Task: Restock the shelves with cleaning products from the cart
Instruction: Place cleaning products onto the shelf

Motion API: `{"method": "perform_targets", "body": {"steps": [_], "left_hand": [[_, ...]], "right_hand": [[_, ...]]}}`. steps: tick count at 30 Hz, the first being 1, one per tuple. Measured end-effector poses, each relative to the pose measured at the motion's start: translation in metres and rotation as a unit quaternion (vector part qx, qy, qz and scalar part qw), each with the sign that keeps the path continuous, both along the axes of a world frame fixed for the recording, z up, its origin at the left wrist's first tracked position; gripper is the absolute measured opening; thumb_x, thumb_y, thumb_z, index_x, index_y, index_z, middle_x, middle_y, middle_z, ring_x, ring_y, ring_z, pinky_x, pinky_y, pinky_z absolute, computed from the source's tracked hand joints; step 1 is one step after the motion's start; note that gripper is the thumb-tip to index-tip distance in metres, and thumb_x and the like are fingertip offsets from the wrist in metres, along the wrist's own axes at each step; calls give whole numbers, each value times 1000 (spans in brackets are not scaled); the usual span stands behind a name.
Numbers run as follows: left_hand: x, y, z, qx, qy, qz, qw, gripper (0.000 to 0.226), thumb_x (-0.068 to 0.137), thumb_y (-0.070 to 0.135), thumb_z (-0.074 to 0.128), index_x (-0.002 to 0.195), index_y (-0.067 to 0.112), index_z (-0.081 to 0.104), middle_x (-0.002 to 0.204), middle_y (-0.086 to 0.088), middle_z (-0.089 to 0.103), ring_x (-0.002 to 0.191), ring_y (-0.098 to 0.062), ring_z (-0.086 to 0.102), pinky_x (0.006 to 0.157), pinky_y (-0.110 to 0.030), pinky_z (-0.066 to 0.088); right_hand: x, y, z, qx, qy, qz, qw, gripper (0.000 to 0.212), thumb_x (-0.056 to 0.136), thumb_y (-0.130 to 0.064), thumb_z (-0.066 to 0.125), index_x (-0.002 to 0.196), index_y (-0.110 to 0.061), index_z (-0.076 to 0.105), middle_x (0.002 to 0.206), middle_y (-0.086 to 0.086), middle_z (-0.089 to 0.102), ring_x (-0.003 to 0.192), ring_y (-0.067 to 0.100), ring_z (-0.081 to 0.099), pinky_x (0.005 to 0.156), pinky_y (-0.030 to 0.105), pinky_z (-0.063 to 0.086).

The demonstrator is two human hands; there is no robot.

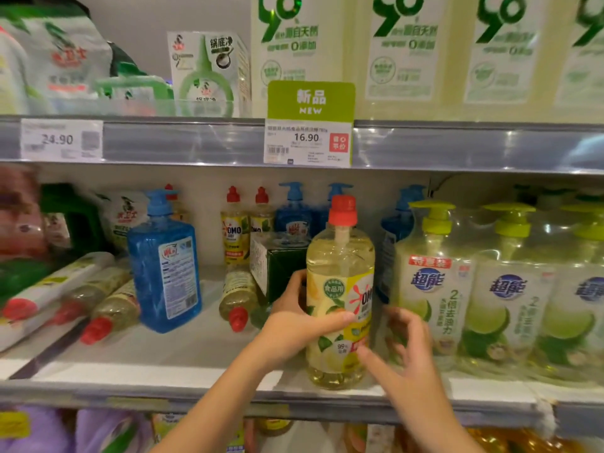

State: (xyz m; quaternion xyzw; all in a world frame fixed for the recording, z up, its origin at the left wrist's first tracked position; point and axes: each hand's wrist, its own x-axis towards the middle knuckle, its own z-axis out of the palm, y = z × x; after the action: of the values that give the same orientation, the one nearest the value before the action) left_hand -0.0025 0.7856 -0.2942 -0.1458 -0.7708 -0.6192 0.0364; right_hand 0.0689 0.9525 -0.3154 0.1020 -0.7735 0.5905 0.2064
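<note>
While gripping yellow OMO bottle upright on shelf | left hand wrapped round, fingertips hidden behind | right hand spread loose, contact unclear | label partly covered

Both forearms are bare, no sleeves reach them; the left hand and the right hand wear no gloves, rings or watch.

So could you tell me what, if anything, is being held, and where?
The left hand grips the yellow bottle around its middle; the right hand is open beside it.
</note>
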Motion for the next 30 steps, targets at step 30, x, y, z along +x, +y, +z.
{"method": "perform_targets", "body": {"steps": [30], "left_hand": [[58,-8,32,198,-75,-84,974,64,70,58,60,121,20,60,106,-4,73,96,-21,71,78,-33,59]], "right_hand": [[21,-35,40,-154,-72,184,968,70,56,-33,91,118,-33,57,99,-8,74,87,11,72,63,21,57]]}}
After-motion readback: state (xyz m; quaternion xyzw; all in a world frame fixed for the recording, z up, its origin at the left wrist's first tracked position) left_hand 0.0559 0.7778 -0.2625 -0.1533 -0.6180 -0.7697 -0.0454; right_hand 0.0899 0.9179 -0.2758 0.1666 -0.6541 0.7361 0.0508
